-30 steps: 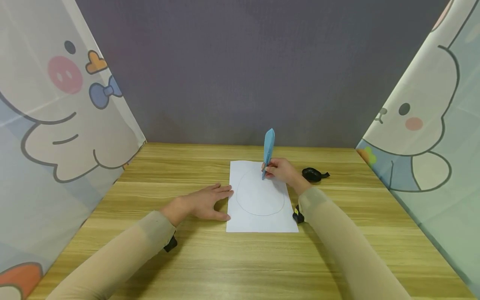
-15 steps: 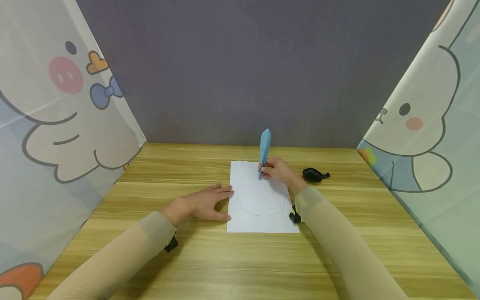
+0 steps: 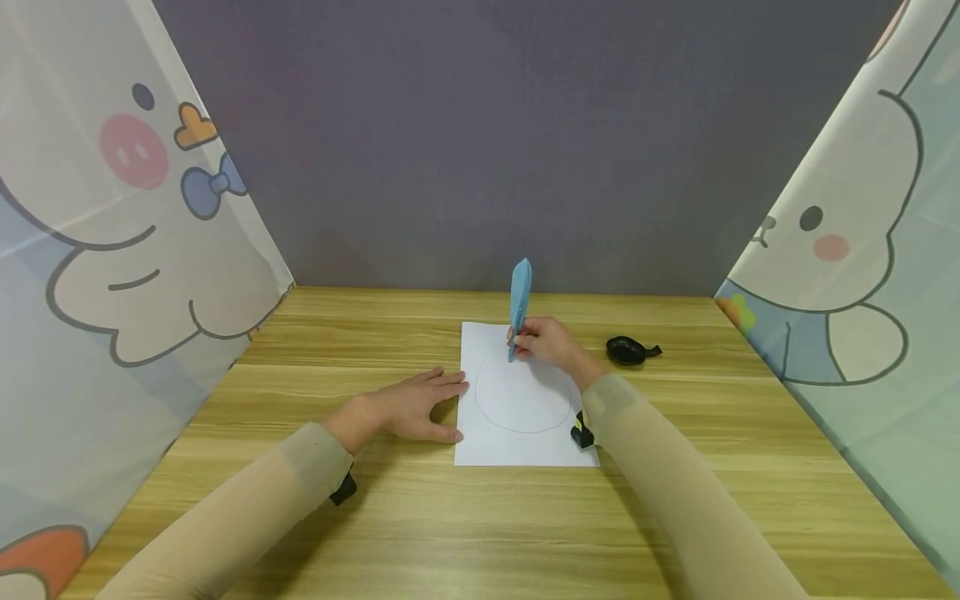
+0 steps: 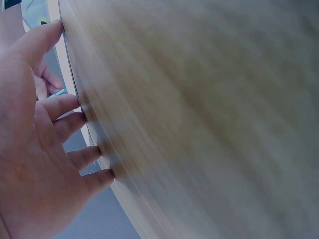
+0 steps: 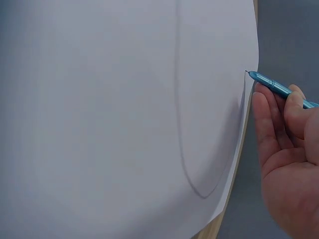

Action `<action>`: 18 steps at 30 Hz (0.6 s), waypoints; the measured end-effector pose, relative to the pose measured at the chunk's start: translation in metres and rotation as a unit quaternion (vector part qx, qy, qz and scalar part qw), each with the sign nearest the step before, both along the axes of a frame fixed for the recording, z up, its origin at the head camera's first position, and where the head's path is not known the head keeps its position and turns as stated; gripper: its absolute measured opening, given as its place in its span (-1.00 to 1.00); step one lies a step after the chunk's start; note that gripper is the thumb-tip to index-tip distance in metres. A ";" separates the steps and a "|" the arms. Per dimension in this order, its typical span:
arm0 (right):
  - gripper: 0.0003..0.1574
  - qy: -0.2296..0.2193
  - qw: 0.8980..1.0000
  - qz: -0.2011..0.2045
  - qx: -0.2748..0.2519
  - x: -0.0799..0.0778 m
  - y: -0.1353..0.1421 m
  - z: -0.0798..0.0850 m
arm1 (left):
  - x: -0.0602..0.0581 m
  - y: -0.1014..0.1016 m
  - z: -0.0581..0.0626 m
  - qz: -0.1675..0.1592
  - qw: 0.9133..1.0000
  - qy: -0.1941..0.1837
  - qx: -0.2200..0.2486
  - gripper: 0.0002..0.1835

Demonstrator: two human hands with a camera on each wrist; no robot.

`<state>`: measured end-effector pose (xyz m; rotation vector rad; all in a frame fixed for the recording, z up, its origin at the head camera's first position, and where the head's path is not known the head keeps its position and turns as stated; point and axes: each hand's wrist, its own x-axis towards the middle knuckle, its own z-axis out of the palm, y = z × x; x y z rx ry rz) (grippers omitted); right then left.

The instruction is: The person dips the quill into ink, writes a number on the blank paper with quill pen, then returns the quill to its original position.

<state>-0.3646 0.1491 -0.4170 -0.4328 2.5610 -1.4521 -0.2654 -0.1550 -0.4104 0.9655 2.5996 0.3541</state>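
Note:
My right hand [image 3: 546,342] pinches a light blue pen [image 3: 520,300] with a broad, feather-shaped top that stands nearly upright. Its tip touches the upper part of a white sheet of paper [image 3: 525,452]. In the right wrist view, a thin dark curved line [image 5: 179,134] runs up to the tip of the pen [image 5: 264,80], while thumb and fingers hold the barrel. The line forms a large rounded outline on the sheet. My left hand [image 3: 412,407] lies with spread fingers at the paper's left edge. Fingertips [image 4: 105,175] of that hand press down there in the left wrist view.
A small black oval object [image 3: 625,351] with a short tab lies right of the paper on the wood-grain table [image 3: 405,533]. A grey panel [image 3: 495,150] rises behind the table. Cartoon-printed sheets [image 3: 825,250] flank both sides. A black device sits under each sleeve cuff.
My right hand and the pen have slid left across the top of the paper, bringing the forearm along. The left hand stays in place on the paper's edge.

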 end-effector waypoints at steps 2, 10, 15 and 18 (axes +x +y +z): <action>-0.74 0.001 1.000 0.002 -0.001 0.000 -0.002 0.000 | 0.000 0.000 0.001 -0.001 1.000 0.001 0.002 0.00; -0.73 -0.010 1.000 0.008 -0.003 0.003 -0.016 0.003 | 0.000 -0.001 0.000 0.003 1.000 -0.002 0.002 0.01; -0.74 -0.003 1.000 0.014 -0.004 0.004 -0.021 0.002 | 0.000 -0.001 0.000 0.004 1.000 -0.002 0.002 0.00; -0.75 0.000 1.000 0.018 -0.007 0.004 -0.023 0.001 | 0.000 -0.001 0.001 0.002 1.000 -0.001 0.002 0.00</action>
